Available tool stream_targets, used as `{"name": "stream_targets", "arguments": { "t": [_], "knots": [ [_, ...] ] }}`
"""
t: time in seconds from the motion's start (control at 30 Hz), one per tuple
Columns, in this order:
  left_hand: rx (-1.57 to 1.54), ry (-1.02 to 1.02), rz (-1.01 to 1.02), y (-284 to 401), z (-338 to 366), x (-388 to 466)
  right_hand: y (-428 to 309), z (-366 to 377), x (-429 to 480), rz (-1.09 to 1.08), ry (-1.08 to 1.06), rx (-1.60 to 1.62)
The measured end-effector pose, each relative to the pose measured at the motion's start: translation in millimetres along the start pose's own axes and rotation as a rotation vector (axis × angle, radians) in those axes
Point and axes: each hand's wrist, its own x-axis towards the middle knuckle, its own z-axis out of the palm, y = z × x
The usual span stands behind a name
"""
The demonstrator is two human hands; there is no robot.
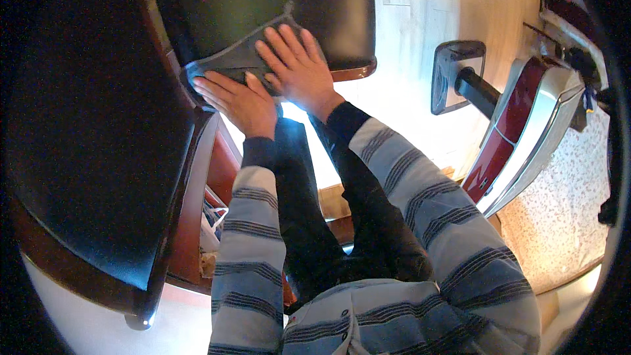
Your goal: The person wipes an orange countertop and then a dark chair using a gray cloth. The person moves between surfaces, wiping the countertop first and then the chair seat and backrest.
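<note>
A grey cloth lies spread over the near edge of a dark, glossy, padded-looking seat or tabletop. My left hand rests palm down on the cloth's near left part, fingers pointing left. On its right part lies my right hand, flat, with the fingers somewhat apart and pointing away from me. Both hands press on the cloth without visibly gripping it. One corner of the cloth sticks out beyond the right fingers.
At the left stands a large dark upholstered panel with a brown wooden rim. A red and silver appliance is at the right, near a black-framed base on the light floor. A white bag sits low beside my left forearm.
</note>
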Motion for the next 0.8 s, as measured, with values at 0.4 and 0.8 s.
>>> {"name": "stream_targets", "arguments": {
  "t": [0.4,0.8],
  "knots": [
    [-0.081,-0.227,0.612,118,18,-18,78,-10,-49,0.783,0.262,0.292],
    [-0.051,0.106,0.894,208,11,161,191,-44,95,0.714,0.410,0.700]
  ]
}}
